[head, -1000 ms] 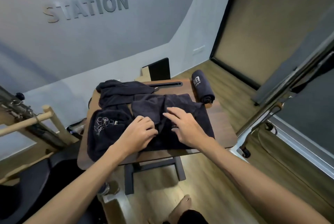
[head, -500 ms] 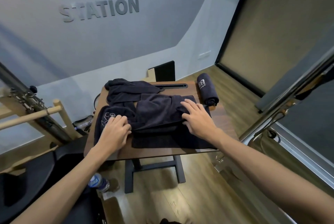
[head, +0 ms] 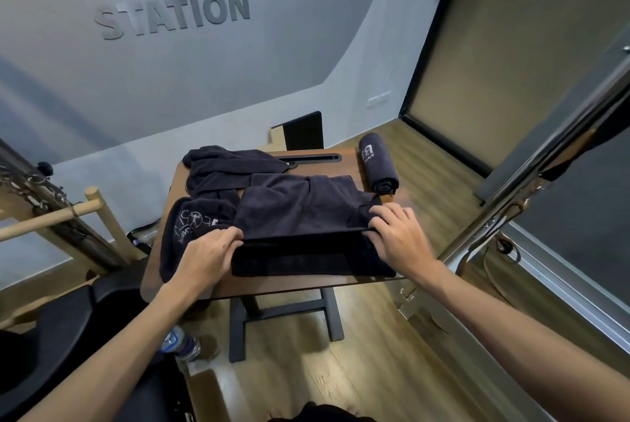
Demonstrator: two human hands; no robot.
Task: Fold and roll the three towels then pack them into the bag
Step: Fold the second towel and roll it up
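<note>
Between both hands, L [head: 208, 253] & R [head: 397, 234], lies dark towel [head: 300, 217], each gripping its folded edge.

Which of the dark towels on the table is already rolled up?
The rolled towel at the table's far right corner, a tight cylinder with a logo. The towel in both hands lies flat, and another is crumpled at the far left.

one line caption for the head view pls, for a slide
Both hands, left and right, grip a fold in a dark towel on a wooden table, one rolled towel behind.
</note>
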